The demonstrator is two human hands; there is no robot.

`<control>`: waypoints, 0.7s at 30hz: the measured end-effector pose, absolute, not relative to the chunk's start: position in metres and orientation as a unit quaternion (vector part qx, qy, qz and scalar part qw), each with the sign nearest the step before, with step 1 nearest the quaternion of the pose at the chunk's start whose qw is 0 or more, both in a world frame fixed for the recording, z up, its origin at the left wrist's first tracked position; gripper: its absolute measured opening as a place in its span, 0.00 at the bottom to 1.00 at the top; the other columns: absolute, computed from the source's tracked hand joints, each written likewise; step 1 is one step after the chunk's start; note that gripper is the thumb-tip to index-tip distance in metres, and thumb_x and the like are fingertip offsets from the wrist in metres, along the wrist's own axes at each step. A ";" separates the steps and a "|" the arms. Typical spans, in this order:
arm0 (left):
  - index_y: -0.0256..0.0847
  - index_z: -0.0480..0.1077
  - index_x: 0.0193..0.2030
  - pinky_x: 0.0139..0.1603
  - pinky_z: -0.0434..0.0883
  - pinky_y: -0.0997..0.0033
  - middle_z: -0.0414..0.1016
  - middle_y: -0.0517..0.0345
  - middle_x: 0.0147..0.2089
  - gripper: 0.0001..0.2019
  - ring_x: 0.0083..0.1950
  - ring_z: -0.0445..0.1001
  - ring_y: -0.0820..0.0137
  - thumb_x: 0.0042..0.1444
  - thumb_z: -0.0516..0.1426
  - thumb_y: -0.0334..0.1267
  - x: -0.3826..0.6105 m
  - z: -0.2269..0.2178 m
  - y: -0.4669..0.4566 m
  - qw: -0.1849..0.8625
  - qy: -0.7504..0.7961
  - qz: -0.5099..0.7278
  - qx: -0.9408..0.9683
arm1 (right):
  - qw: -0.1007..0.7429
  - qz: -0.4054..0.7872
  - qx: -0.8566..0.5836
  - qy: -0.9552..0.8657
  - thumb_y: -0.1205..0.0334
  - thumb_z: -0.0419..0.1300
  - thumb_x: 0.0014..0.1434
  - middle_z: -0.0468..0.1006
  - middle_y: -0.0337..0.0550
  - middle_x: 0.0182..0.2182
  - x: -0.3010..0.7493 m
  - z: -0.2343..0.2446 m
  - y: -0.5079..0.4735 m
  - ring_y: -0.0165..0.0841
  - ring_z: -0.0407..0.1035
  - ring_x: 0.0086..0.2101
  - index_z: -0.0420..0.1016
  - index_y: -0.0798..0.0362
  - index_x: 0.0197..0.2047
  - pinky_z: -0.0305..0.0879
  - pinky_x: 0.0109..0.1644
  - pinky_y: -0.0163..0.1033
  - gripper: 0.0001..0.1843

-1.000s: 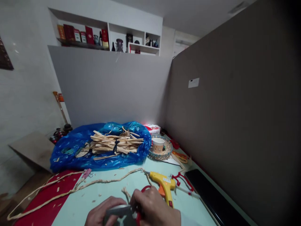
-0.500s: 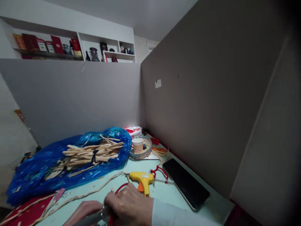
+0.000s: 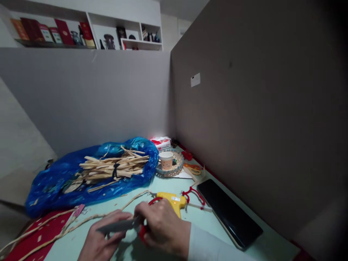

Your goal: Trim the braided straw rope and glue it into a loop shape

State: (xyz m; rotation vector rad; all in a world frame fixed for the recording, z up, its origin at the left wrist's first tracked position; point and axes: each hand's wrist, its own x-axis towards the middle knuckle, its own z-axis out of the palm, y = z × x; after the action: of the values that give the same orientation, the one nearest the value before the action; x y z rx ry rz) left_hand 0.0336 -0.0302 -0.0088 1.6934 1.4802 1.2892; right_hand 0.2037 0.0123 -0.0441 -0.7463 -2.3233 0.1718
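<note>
My right hand (image 3: 166,225) grips a pair of scissors (image 3: 116,227) with red handles, its grey blades pointing left across the fingers of my left hand. Closed in a pinch near the blades, my left hand (image 3: 101,237) has its fingertips partly hidden, and what they hold I cannot make out. Just beyond my right hand lies a yellow hot glue gun (image 3: 174,200), partly covered by it. A long twisted cord (image 3: 87,218) of pale plant fibre runs across the tabletop behind my left hand.
A bundle of dry pale strips (image 3: 116,169) lies on a blue plastic bag (image 3: 51,186). Behind the glue gun, a paper cup (image 3: 166,163) stands in a woven basket (image 3: 180,164). At right are a black phone (image 3: 228,214) and orange scissors (image 3: 193,169). A red sheet (image 3: 45,235) lies front left.
The view has tilted down, showing more of both hands. My hands have come up and apart a little, and the scissors' blades now show clearly across my left fingers.
</note>
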 end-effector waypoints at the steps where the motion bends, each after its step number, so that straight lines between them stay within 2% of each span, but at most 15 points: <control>1: 0.47 0.79 0.21 0.32 0.73 0.73 0.78 0.60 0.23 0.10 0.30 0.77 0.63 0.45 0.64 0.49 0.031 -0.004 -0.027 0.278 0.563 0.477 0.614 | 0.352 0.086 -0.296 -0.884 0.69 0.54 0.46 0.78 0.36 0.28 0.207 -0.041 0.014 0.31 0.71 0.25 0.62 0.50 0.43 0.57 0.28 0.34 0.18; 3: 0.45 0.77 0.21 0.29 0.71 0.75 0.75 0.63 0.21 0.10 0.26 0.73 0.67 0.46 0.65 0.47 0.024 0.002 -0.022 0.281 0.582 0.487 0.587 | 0.374 0.117 -0.323 -0.861 0.72 0.51 0.44 0.76 0.35 0.26 0.213 -0.034 0.018 0.29 0.68 0.24 0.60 0.50 0.42 0.58 0.30 0.32 0.19; 8: 0.44 0.79 0.34 0.23 0.67 0.78 0.74 0.64 0.25 0.12 0.25 0.69 0.72 0.50 0.63 0.49 0.009 0.009 -0.021 0.276 0.610 0.534 0.516 | 0.377 0.159 -0.375 -0.832 0.75 0.49 0.48 0.70 0.33 0.23 0.219 -0.019 0.023 0.29 0.62 0.21 0.57 0.49 0.36 0.53 0.28 0.32 0.14; 12: 0.45 0.79 0.32 0.26 0.69 0.80 0.77 0.64 0.24 0.09 0.27 0.73 0.72 0.50 0.64 0.47 0.009 0.011 -0.028 0.238 0.598 0.570 0.511 | 0.292 0.140 -0.403 -0.856 0.66 0.55 0.52 0.70 0.35 0.23 0.217 -0.018 0.016 0.32 0.62 0.23 0.58 0.48 0.33 0.47 0.27 0.36 0.07; 15: 0.47 0.80 0.31 0.27 0.72 0.82 0.79 0.65 0.25 0.04 0.27 0.76 0.72 0.51 0.63 0.41 0.011 0.012 -0.032 0.196 0.564 0.563 0.572 | 0.239 0.092 -0.424 -0.869 0.58 0.56 0.54 0.72 0.38 0.24 0.216 -0.018 0.011 0.35 0.63 0.25 0.60 0.48 0.33 0.43 0.28 0.39 0.08; 18: 0.50 0.80 0.31 0.30 0.73 0.81 0.79 0.66 0.25 0.03 0.29 0.76 0.71 0.51 0.62 0.40 0.016 0.011 -0.033 0.158 0.561 0.570 0.579 | 0.218 0.056 -0.433 -0.873 0.59 0.55 0.52 0.72 0.39 0.24 0.218 -0.017 0.012 0.36 0.63 0.24 0.62 0.49 0.36 0.42 0.28 0.40 0.07; 21: 0.52 0.80 0.31 0.30 0.73 0.80 0.79 0.66 0.27 0.03 0.30 0.75 0.71 0.50 0.62 0.40 0.023 0.007 -0.035 0.154 0.574 0.589 0.547 | 0.211 0.013 -0.429 -0.878 0.63 0.54 0.46 0.71 0.39 0.23 0.220 -0.017 0.014 0.36 0.62 0.23 0.62 0.49 0.36 0.41 0.27 0.40 0.10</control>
State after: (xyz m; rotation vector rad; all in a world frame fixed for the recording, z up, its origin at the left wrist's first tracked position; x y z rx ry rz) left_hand 0.0226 -0.0351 0.0070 1.5666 1.6464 1.6896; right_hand 0.2197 0.0139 -0.0173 -1.1920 -2.4399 0.0368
